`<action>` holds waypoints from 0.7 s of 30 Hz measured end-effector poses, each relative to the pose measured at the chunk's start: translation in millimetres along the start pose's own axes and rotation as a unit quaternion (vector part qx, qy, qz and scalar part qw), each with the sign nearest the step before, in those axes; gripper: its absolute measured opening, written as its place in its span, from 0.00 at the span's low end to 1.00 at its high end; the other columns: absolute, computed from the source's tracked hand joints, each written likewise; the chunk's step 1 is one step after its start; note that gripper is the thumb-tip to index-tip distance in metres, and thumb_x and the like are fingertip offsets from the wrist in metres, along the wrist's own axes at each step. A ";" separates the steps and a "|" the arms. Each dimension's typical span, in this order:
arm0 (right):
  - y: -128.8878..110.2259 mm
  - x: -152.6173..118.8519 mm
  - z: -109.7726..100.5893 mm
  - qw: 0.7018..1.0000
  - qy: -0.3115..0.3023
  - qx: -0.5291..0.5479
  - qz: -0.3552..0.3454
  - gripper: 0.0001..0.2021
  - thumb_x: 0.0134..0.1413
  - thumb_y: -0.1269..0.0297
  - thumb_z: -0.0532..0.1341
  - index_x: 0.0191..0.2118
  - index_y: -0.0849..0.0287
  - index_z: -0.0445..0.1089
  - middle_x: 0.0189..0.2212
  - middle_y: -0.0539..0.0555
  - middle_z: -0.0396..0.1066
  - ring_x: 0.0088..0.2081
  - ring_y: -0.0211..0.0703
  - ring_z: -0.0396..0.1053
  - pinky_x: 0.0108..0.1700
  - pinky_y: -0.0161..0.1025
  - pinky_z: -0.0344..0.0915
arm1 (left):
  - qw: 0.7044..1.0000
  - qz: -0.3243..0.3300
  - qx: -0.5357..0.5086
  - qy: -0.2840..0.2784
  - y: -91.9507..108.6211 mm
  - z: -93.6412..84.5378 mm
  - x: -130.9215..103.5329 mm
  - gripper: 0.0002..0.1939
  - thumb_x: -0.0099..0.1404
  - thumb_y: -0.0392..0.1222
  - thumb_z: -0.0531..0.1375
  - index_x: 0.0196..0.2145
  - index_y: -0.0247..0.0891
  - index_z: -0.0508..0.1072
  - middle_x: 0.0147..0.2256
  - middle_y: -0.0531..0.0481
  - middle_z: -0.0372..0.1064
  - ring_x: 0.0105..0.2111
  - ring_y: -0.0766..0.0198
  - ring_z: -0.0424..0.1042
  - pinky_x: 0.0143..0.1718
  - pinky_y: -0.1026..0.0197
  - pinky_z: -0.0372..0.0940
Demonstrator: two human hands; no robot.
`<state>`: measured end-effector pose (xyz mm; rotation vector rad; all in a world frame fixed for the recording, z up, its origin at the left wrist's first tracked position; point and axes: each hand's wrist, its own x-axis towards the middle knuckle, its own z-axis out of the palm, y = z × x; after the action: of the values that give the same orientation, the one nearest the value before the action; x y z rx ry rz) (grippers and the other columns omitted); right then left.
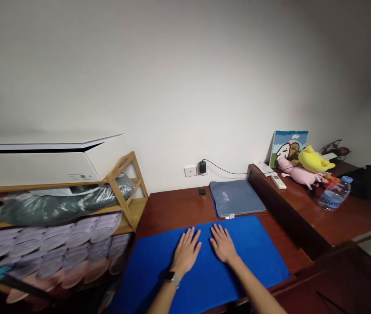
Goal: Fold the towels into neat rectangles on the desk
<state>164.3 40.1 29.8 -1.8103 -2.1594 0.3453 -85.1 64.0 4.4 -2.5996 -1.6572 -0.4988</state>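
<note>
A blue cloth (pixel 205 279) is spread out over the brown wooden table. My left hand (pixel 186 253) lies palm down on it with the fingers apart; a watch is on that wrist. To its right, my right hand (pixel 223 245) also rests flat on the cloth, fingers spread. Neither hand holds anything. Behind the cloth, near the wall, lies a folded grey-blue cloth (pixel 237 198) with light lettering, a white tag at its front edge and a blue edge on its left.
On the left, a wooden rack (pixel 137 209) bears a white box (pixel 31 168) and rows of slippers (pixel 54 237). The raised surface at right holds plush toys (pixel 314 159), a remote (pixel 278 182) and a bottle (pixel 335 196). A plug (pixel 202 166) sits in the wall socket.
</note>
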 end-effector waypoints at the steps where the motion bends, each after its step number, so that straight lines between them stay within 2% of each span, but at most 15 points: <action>1: -8.9 1.8 5.8 1.000 -0.010 0.006 -0.014 0.35 0.78 0.43 0.39 0.79 0.51 0.54 0.79 0.50 0.47 0.80 0.53 0.44 0.80 0.55 0.40 | 1.000 0.009 -0.009 -0.012 14.0 4.1 5.0 0.30 0.81 0.56 0.46 0.75 0.51 0.63 0.76 0.46 0.58 0.75 0.51 0.59 0.75 0.41 0.56; 2: -9.8 3.4 8.1 1.000 -0.016 0.006 -0.016 0.35 0.78 0.43 0.40 0.79 0.51 0.53 0.79 0.51 0.47 0.80 0.53 0.44 0.80 0.55 0.40 | 1.000 0.010 -0.014 -0.021 20.1 7.2 7.4 0.29 0.81 0.56 0.46 0.74 0.52 0.63 0.76 0.46 0.58 0.75 0.50 0.59 0.75 0.41 0.57; 3: -2.5 4.5 6.8 1.000 -0.021 0.001 -0.006 0.34 0.77 0.43 0.41 0.80 0.51 0.53 0.79 0.51 0.47 0.80 0.53 0.43 0.80 0.56 0.39 | 1.000 0.005 -0.015 -0.027 17.5 8.8 6.7 0.29 0.81 0.56 0.47 0.74 0.53 0.63 0.76 0.46 0.58 0.75 0.50 0.60 0.74 0.40 0.57; 4: 12.2 4.8 1.8 1.000 -0.025 -0.008 0.013 0.34 0.77 0.43 0.42 0.80 0.51 0.52 0.79 0.51 0.47 0.80 0.53 0.43 0.80 0.56 0.39 | 0.999 -0.008 -0.012 -0.029 6.5 9.1 2.8 0.29 0.81 0.56 0.47 0.74 0.53 0.64 0.75 0.45 0.59 0.75 0.49 0.60 0.74 0.39 0.57; 6: 57.6 1.8 -16.4 0.996 -0.030 -0.032 0.080 0.34 0.77 0.45 0.42 0.80 0.52 0.50 0.80 0.52 0.46 0.80 0.51 0.41 0.80 0.57 0.38 | 0.999 -0.045 0.004 -0.025 -36.1 5.9 -14.0 0.30 0.80 0.57 0.48 0.74 0.54 0.63 0.75 0.44 0.59 0.74 0.47 0.61 0.74 0.36 0.57; 9: 134.7 -10.6 -52.1 0.974 -0.031 -0.069 0.213 0.36 0.75 0.48 0.40 0.81 0.55 0.47 0.80 0.53 0.44 0.81 0.50 0.41 0.80 0.55 0.38 | 0.989 -0.136 0.060 -0.006 -119.5 -5.0 -52.1 0.33 0.78 0.60 0.48 0.74 0.49 0.63 0.75 0.42 0.59 0.75 0.44 0.60 0.74 0.33 0.55; 10: 154.8 -15.3 -63.0 0.969 -0.030 -0.074 0.236 0.36 0.75 0.49 0.39 0.81 0.57 0.47 0.81 0.54 0.43 0.81 0.51 0.41 0.80 0.54 0.39 | 0.985 -0.155 0.078 0.003 -143.5 -9.2 -64.1 0.34 0.77 0.60 0.48 0.74 0.46 0.64 0.75 0.40 0.59 0.75 0.43 0.59 0.74 0.34 0.55; 12: 178.6 -22.2 -80.2 0.962 -0.032 -0.077 0.259 0.36 0.74 0.49 0.39 0.81 0.54 0.51 0.80 0.53 0.44 0.80 0.51 0.42 0.79 0.51 0.41 | 0.981 -0.169 0.099 0.010 -175.9 -17.2 -81.1 0.34 0.77 0.58 0.48 0.73 0.43 0.66 0.75 0.38 0.60 0.75 0.43 0.59 0.74 0.34 0.55; 13: 181.2 -23.8 -85.6 0.962 -0.032 -0.077 0.261 0.35 0.74 0.49 0.40 0.80 0.53 0.53 0.80 0.53 0.45 0.80 0.51 0.42 0.79 0.50 0.42 | 0.980 -0.170 0.104 0.011 -182.8 -20.7 -84.8 0.34 0.77 0.57 0.48 0.73 0.41 0.67 0.74 0.37 0.61 0.75 0.43 0.60 0.74 0.34 0.55; 15: 167.7 -23.4 -88.3 0.963 -0.027 -0.081 0.257 0.35 0.75 0.50 0.41 0.80 0.55 0.54 0.80 0.54 0.47 0.80 0.54 0.43 0.79 0.52 0.42 | 0.980 -0.167 0.105 0.015 -177.0 -25.4 -82.2 0.34 0.77 0.56 0.47 0.72 0.38 0.68 0.74 0.35 0.61 0.74 0.42 0.61 0.73 0.34 0.56; 17: 132.7 -21.3 -78.4 0.969 -0.014 -0.086 0.231 0.35 0.75 0.52 0.41 0.80 0.61 0.52 0.80 0.56 0.46 0.80 0.55 0.42 0.80 0.54 0.38 | 0.983 -0.154 0.092 0.031 -146.1 -26.1 -69.8 0.34 0.77 0.55 0.48 0.72 0.37 0.68 0.73 0.34 0.62 0.73 0.42 0.62 0.73 0.33 0.56; 19: 83.7 -21.6 -56.2 0.983 0.003 -0.076 0.167 0.34 0.77 0.51 0.41 0.80 0.61 0.49 0.80 0.54 0.44 0.81 0.52 0.39 0.81 0.54 0.35 | 0.990 -0.116 0.062 0.043 -95.2 -22.3 -53.7 0.32 0.79 0.55 0.48 0.73 0.41 0.66 0.74 0.38 0.62 0.74 0.44 0.62 0.74 0.34 0.56; 21: 32.6 -26.2 -27.1 0.997 0.017 -0.034 0.069 0.34 0.79 0.49 0.39 0.80 0.57 0.50 0.80 0.52 0.46 0.81 0.51 0.40 0.81 0.55 0.38 | 0.998 -0.052 0.017 0.031 -35.1 -15.2 -39.7 0.31 0.80 0.55 0.47 0.75 0.46 0.62 0.75 0.42 0.60 0.75 0.47 0.60 0.75 0.37 0.57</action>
<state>208.5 19.8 40.8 -1.9930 -2.0525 0.2726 -135.4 41.6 2.5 -2.4575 -1.7720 -0.5456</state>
